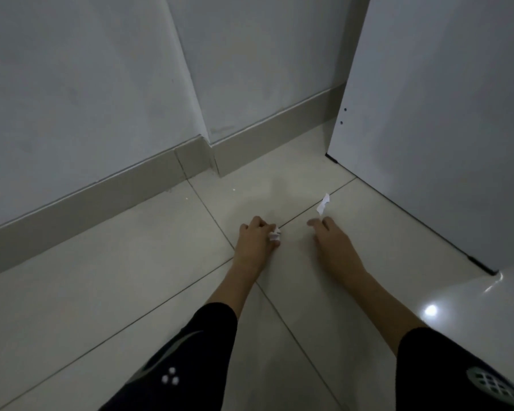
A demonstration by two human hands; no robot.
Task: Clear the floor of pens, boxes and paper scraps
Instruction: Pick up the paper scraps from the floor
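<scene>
Risk: thin white torn paper scrap (323, 204) slides off glossy cream tile floor (101, 292) under fingertips.
Right hand (334, 241) open, near it; left hand (257, 237) fisted on crumpled white paper wad (274, 235).

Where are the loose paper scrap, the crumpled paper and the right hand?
loose paper scrap (323, 204), head view, middle of the strip.
crumpled paper (274, 235), head view, the wad showing past the left hand's fingers.
right hand (334, 241), head view, back of hand.

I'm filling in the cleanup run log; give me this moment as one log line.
left hand: shut on crumpled paper | right hand: open, reaching | target: paper scrap on floor, untouched
</scene>
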